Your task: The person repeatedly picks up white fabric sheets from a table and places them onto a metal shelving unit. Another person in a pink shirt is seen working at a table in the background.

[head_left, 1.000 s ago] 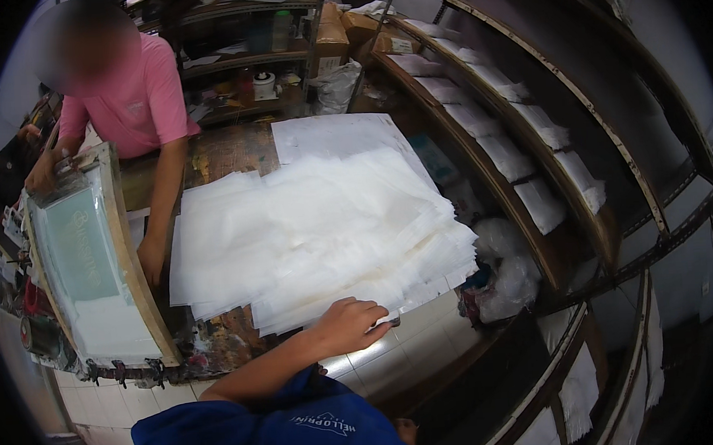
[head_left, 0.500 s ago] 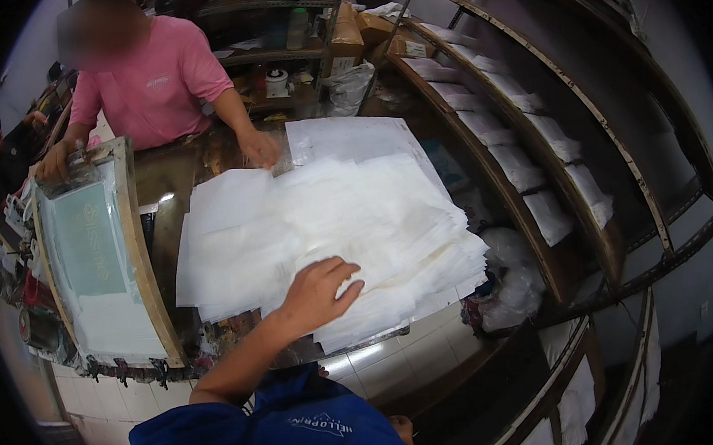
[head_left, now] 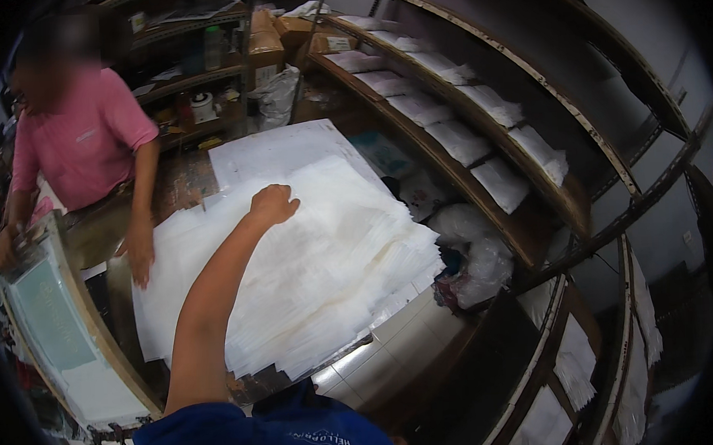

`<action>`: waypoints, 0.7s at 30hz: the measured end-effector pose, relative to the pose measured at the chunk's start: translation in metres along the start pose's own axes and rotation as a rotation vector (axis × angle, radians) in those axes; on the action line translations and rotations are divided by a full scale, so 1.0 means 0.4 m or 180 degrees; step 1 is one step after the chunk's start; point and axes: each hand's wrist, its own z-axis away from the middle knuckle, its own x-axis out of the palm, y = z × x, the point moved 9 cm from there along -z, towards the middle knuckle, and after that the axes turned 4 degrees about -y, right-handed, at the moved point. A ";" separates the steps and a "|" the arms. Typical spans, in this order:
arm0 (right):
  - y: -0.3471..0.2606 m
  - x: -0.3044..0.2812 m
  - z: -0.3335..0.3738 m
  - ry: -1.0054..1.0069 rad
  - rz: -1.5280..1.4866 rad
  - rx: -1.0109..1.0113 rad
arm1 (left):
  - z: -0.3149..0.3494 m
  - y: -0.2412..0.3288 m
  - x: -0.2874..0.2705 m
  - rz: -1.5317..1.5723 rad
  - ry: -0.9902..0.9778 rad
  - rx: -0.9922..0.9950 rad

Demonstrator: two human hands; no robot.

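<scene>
A wide, loosely fanned pile of thin white sheets (head_left: 334, 256) covers most of the table in front of me. My left hand (head_left: 273, 205) is over the far part of this pile, its forearm crossing the sheets from the lower left. Its fingers look curled down against the sheets, with the thumb to the right. What lies under the fingers, if anything, is hidden. My right hand is out of view. Beyond the pile's far edge shows a larger flat white board or sheet (head_left: 280, 148).
At the left, a co-worker in pink has one hand (head_left: 140, 254) by the pile's left edge and the other on a wood-framed printing screen (head_left: 96, 333). Slanted wooden racks with white bundles (head_left: 457, 141) stand at the right. Clear plastic bags (head_left: 474, 240) lie beside the table.
My left hand has moved from the pile's near side to its far part, fingers more curled. The co-worker's hand has come down to the pile's left edge. My view has turned right.
</scene>
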 end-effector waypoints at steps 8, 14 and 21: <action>0.152 -0.001 0.091 0.1117 -0.0022 -0.1010 | -0.207 -0.004 0.185 -0.0368 -0.0160 -0.0723; 0.208 0.033 0.122 0.0450 -0.0729 0.0678 | -0.415 -0.139 0.383 -0.0184 0.0096 -0.0328; 0.004 -0.025 0.059 0.0830 -0.1024 0.0405 | -0.485 -0.333 0.213 0.0190 0.1215 0.0700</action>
